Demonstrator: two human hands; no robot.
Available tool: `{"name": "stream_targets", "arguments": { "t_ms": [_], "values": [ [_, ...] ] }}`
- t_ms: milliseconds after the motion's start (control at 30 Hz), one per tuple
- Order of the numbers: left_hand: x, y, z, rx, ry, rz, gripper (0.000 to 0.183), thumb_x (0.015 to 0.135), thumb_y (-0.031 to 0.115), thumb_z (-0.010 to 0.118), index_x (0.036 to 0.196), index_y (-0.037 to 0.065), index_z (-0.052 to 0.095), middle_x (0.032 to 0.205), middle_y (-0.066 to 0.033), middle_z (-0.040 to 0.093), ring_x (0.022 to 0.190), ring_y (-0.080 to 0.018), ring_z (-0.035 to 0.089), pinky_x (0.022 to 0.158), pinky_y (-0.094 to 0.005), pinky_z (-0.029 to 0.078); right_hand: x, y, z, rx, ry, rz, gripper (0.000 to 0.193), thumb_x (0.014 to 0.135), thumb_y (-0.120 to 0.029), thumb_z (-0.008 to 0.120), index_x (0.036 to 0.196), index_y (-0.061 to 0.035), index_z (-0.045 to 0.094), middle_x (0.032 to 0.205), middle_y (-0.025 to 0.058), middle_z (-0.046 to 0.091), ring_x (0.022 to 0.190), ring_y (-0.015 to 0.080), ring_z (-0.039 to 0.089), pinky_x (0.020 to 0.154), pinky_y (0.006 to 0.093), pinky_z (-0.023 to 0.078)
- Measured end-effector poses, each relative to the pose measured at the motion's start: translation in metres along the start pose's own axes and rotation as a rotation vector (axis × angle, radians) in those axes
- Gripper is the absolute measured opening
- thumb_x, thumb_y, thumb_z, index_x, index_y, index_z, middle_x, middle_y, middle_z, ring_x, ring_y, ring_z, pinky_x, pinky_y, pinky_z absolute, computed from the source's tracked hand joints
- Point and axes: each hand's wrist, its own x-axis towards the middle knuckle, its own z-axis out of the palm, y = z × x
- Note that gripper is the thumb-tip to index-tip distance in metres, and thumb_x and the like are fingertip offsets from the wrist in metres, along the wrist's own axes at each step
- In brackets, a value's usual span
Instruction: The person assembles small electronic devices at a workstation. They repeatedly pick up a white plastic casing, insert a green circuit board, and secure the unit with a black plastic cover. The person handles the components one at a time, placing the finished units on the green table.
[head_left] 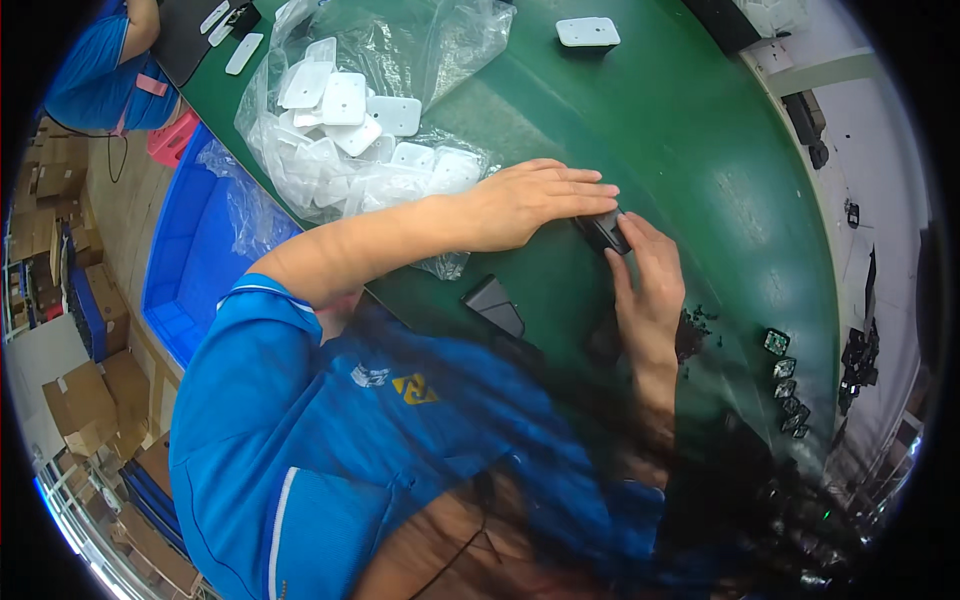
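Note:
A small black plastic case (603, 233) sits between my hands over the green table. My right hand (652, 285) grips its near end and side, thumb on one side and fingers on the other. My left hand (530, 203) reaches across with its fingers stretched flat, the fingertips resting on the far end of the case. That end is partly hidden beneath them. Closer to me, another black plastic case (495, 305) lies on the table. White rounded plastic plates (345, 98) with small holes are heaped in a clear plastic bag (465, 40) beyond my left forearm.
A white plate on a black piece (588, 32) lies at the far side. Small black parts (697, 325) are scattered right of my right wrist. Several small square modules (785, 368) line the table's right edge. A blue bin (185, 270) stands at left; another person's sleeve (85, 75) shows far left.

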Motion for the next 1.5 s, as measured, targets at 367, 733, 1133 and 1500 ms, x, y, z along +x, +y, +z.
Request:
{"name": "stream_targets", "arguments": {
  "t_ms": [367, 733, 1133, 1500],
  "values": [
    [-0.005, -0.004, -0.002, 0.161, -0.059, 0.023, 0.049, 0.084, 0.004, 0.047, 0.132, 0.014, 0.049, 0.141, -0.0013, 0.043, 0.13, -0.0191, 0.041, 0.106, -0.0382, 0.033, 0.013, 0.005, -0.005, -0.125, -0.149, -0.078, 0.03, 0.079, -0.002, 0.062, 0.11, -0.0037, 0.062, 0.112, 0.0102, 0.06, 0.098, 0.0268, 0.058, 0.079, 0.0364, 0.051],
    [0.002, -0.003, -0.004, 0.341, -0.049, 0.114, 0.047, 0.084, 0.013, 0.05, 0.131, 0.013, 0.05, 0.139, -0.001, 0.046, 0.123, -0.019, 0.049, 0.101, -0.0374, 0.04, 0.001, 0.007, 0.001, -0.014, -0.075, 0.047, 0.037, 0.076, 0.0, 0.065, 0.111, -0.0088, 0.063, 0.114, 0.0083, 0.06, 0.097, 0.0268, 0.057, 0.082, 0.0356, 0.049],
    [0.071, -0.021, 0.018, 0.005, 0.115, -0.08, 0.03, 0.081, 0.026, 0.065, 0.099, 0.002, 0.063, 0.089, -0.0117, 0.064, 0.089, -0.029, 0.06, 0.076, -0.037, 0.049, 0.022, 0.064, -0.015, 0.657, 0.063, 0.471, 0.029, 0.091, -0.017, 0.059, 0.117, -0.0023, 0.061, 0.107, 0.0062, 0.065, 0.095, 0.0127, 0.059, 0.085, 0.0256, 0.046],
    [0.163, -0.065, -0.007, -0.442, -0.332, -0.818, 0.043, 0.093, 0.03, 0.054, 0.113, -0.008, 0.05, 0.073, -0.0125, 0.067, 0.056, -0.0167, 0.062, 0.051, -0.0269, 0.052, -0.056, 0.066, -0.046, 0.381, 0.308, 0.61, 0.02, 0.091, -0.014, 0.059, 0.105, -0.0018, 0.065, 0.101, 0.0051, 0.066, 0.087, 0.0113, 0.059, 0.075, 0.0243, 0.045]
  ]
}}
